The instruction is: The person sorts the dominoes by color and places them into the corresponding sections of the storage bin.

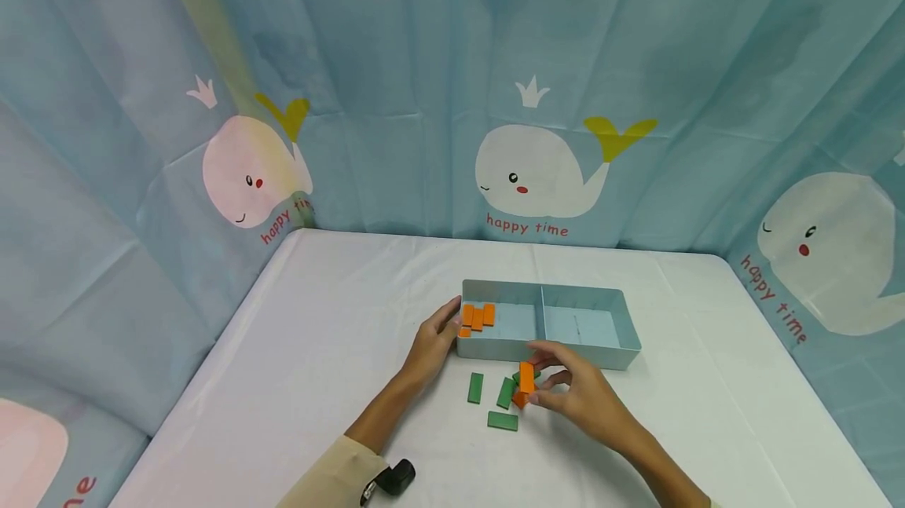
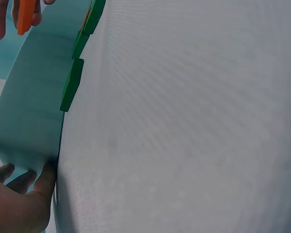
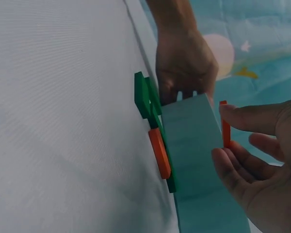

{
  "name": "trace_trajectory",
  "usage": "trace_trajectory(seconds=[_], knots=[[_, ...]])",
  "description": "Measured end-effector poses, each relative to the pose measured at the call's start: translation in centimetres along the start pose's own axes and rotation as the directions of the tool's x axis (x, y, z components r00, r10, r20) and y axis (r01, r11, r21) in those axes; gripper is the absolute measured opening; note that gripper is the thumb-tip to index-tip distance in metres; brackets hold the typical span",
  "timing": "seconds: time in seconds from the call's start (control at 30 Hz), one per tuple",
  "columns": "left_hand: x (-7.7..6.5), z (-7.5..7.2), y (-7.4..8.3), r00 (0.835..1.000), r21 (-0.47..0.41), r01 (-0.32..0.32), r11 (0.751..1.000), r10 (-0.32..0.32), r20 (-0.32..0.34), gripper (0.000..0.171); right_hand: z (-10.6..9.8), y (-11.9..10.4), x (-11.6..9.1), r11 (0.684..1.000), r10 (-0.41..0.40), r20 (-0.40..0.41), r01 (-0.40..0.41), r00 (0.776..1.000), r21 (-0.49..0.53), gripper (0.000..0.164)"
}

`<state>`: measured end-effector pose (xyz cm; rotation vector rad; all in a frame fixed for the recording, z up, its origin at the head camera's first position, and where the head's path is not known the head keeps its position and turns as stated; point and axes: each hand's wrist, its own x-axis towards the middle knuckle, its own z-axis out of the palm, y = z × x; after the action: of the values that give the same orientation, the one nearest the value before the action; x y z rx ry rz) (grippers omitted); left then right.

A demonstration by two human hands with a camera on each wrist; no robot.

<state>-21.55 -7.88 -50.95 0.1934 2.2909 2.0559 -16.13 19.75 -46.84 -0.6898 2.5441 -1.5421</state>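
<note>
A light blue box [image 1: 580, 356] with two compartments stands on the table. My left hand [image 1: 429, 345] holds its left end, fingers against the end wall [image 2: 26, 155]. My right hand [image 1: 583, 398] pinches an orange block [image 1: 526, 377] between thumb and fingers, just in front of the box. In the right wrist view this thin block [image 3: 225, 125] is upright. Several orange blocks [image 1: 478, 319] lie at the left of the left compartment. Below my right hand, another orange block [image 1: 520, 399] lies beside green blocks [image 1: 506, 392], one partly hidden.
More green blocks [image 1: 503, 421] lie loose on the white tablecloth [image 1: 318, 319] in front of the box. A divider [image 1: 543, 313] splits the box. A light blue curtain [image 1: 396, 100] with whale prints hangs behind the table. A black device [image 1: 396, 478] sits at my left sleeve.
</note>
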Motion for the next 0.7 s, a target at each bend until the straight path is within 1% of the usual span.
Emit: trace_trajectory(seconds=[0.17,0.37,0.5,0.7], knots=[[0.0,0.0,0.1,1.0,0.002,0.006,1.0,-0.006,0.003,0.055,0.2,-0.2,0.6,1.0,-0.008,-0.03,0.008,1.0,0.009,0.066],[0.0,0.0,0.0,1.0,0.007,-0.006,1.0,0.006,-0.003,0.055,0.5,-0.4,1.4,1.0,-0.011,-0.062,0.012,0.998,0.014,0.068],[0.0,0.0,0.0,1.0,0.009,-0.008,1.0,0.008,-0.004,0.055,0.5,-0.9,2.0,0.999,-0.023,-0.074,0.025,0.997,0.031,0.069],[0.0,0.0,0.0,1.0,0.012,-0.016,1.0,0.016,-0.01,0.054,0.5,-1.4,2.7,0.999,-0.046,-0.085,0.047,0.995,0.018,0.066]])
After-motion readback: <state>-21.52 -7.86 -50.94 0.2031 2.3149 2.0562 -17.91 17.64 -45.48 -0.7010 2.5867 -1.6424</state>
